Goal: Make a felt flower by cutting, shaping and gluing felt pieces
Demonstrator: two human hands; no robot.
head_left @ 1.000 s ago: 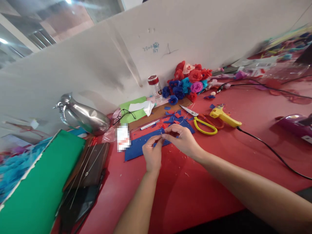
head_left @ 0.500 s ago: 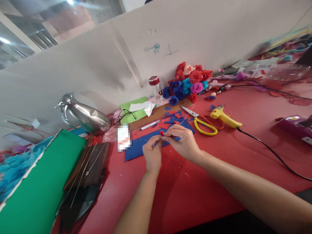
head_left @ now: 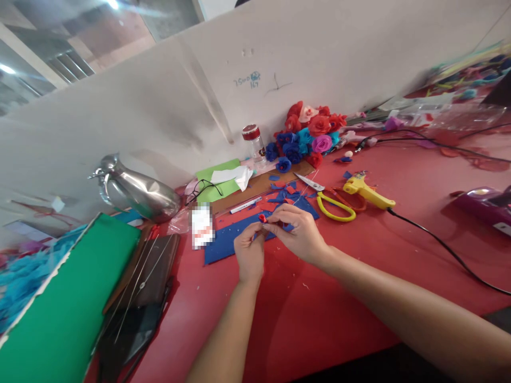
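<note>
A small red paper flower bud pokes up between the fingertips of both hands. My left hand pinches it from below, thumb and fingers closed. From the right, the thumb and forefinger of my right hand press together against its base. The part of the bud under the fingers is hidden. Beneath the hands lies a blue paper sheet on the red table. Blue and red paper scraps are scattered just beyond.
Yellow-and-orange-handled scissors and a yellow glue gun with a black cord lie right. Paper roses and a glass jar stand behind. A steel jug, a pen and a green board are left.
The red bud has tilted slightly left between the fingertips, and more of its side shows. Both hands stay in nearly the same place.
</note>
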